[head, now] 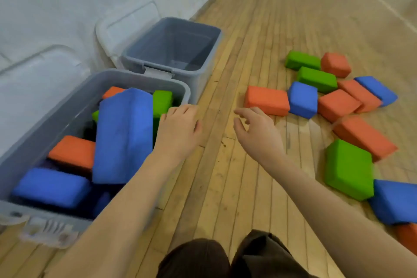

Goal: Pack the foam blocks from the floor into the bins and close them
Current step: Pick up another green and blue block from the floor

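Foam blocks in orange, blue and green lay in two places. Some were already in the near bin, where a long blue block stood tilted on top of the others. Many more sat on the wooden floor to the right, well apart from the bins. The far bin looked like it had nothing in it. Both lids were off and leaned against the white wall.

The packing step looked about half done, and neither bin was closed yet.

The left hand hung by the near bin's right edge. Its fingers were loose and a little curled, and it held nothing. The picture could not show if it touched the rim. The right hand was out over the bare floor with its fingers spread and bent, and it held nothing too. It pointed toward an orange block that lay close ahead.

The next move would likely be to reach for that orange block, pick it up, and drop it in a bin. The tilted blue block might need a push down first, or the lid may not shut.
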The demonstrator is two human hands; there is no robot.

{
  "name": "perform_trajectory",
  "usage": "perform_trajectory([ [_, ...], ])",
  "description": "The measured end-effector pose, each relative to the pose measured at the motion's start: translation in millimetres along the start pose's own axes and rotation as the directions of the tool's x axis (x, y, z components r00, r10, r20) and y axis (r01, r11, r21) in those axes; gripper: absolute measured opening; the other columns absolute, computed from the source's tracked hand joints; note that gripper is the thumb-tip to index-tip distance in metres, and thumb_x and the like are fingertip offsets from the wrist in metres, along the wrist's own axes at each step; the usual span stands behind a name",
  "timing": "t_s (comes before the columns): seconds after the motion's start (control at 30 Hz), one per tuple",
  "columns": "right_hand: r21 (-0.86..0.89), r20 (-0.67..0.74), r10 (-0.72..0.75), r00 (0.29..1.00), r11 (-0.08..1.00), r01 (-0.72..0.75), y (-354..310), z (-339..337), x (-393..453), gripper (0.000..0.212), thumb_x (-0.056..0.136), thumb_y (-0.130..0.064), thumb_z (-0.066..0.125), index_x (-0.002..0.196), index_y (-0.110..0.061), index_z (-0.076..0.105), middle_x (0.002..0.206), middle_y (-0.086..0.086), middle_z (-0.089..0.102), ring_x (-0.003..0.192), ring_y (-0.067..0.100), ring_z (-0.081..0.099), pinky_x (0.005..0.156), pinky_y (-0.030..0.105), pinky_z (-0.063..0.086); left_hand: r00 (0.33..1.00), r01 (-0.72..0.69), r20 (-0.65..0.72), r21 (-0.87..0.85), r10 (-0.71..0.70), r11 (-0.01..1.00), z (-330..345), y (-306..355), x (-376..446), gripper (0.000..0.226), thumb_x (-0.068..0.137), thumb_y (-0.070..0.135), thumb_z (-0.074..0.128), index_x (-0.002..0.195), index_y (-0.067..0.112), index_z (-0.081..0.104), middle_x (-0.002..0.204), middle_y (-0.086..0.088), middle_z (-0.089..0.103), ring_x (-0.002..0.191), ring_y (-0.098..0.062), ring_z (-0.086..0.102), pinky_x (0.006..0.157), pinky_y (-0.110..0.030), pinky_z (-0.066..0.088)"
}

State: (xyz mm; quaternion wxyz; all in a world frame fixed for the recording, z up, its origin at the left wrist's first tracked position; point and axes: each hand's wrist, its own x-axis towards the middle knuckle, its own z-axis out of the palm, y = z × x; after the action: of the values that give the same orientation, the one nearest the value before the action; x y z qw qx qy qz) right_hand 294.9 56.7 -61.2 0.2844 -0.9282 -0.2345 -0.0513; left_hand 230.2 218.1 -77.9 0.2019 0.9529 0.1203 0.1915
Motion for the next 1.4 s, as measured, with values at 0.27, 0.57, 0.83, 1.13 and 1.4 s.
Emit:
perform_trajectory([
  [0.27,-0.031,-0.063,0.229,0.971,0.972,-0.231,165.4,-38.8,-18.8,0.031,0.095,-0.03,0.046,0.121,-0.018,0.059,0.116,-0.002,0.058,0.102,0.015,0.056,0.073,0.027,0.043,0.962,-0.179,0.212,0.015,0.172,0.984,124.1,116.3,22.3,0.038,0.095,0.029,0.043,0.13,0.018,0.051,0.133,0.002,0.051,0.121,-0.023,0.043,0.097,-0.035,0.03],
  [0.57,-0.024,-0.099,0.43,0.897,0.9,-0.434,389.6,-34.2,-38.1,0.037,0.094,-0.027,0.05,0.128,-0.015,0.056,0.125,0.005,0.053,0.109,0.021,0.051,0.081,0.029,0.042,0.869,-0.184,0.452,-0.084,0.202,0.979,309.2,244.8,37.6,0.043,0.098,0.031,0.038,0.14,0.02,0.039,0.144,0.003,0.039,0.132,-0.018,0.032,0.108,-0.035,0.027],
  [0.83,-0.256,-0.088,0.676,0.732,0.695,-0.672,558.0,-9.0,-39.3,0.056,0.093,-0.044,0.046,0.144,-0.028,0.033,0.15,0.017,0.027,0.134,0.036,0.029,0.109,0.046,0.016,0.765,-0.202,0.61,-0.078,0.207,0.976,465.4,320.6,47.6,0.053,0.099,0.036,0.035,0.147,0.02,0.023,0.15,-0.002,0.031,0.133,-0.024,0.029,0.11,-0.039,0.023],
  [1.13,-0.29,-0.068,0.648,0.759,0.715,-0.636,624.3,11.7,-52.1,0.063,0.09,-0.057,0.044,0.145,-0.03,0.029,0.149,0.018,0.026,0.138,0.033,0.016,0.109,0.047,-0.002,0.687,-0.108,0.72,-0.039,0.103,0.993,548.1,341.2,35.3,0.069,0.098,0.044,0.033,0.15,0.013,-0.001,0.153,-0.003,0.022,0.137,-0.024,0.019,0.11,-0.046,0.016],
  [1.4,0.046,-0.06,0.594,0.802,0.805,-0.592,579.3,30.1,-52.3,0.064,0.086,-0.058,0.038,0.145,-0.037,0.028,0.145,0.019,0.03,0.133,0.028,0.027,0.105,0.039,0.008,0.916,0.048,0.396,-0.259,0.06,0.965,509.6,306.4,14.8,0.073,0.089,0.042,0.056,0.148,0.022,0.018,0.148,0.003,0.031,0.134,-0.02,0.025,0.104,-0.04,0.018],
])
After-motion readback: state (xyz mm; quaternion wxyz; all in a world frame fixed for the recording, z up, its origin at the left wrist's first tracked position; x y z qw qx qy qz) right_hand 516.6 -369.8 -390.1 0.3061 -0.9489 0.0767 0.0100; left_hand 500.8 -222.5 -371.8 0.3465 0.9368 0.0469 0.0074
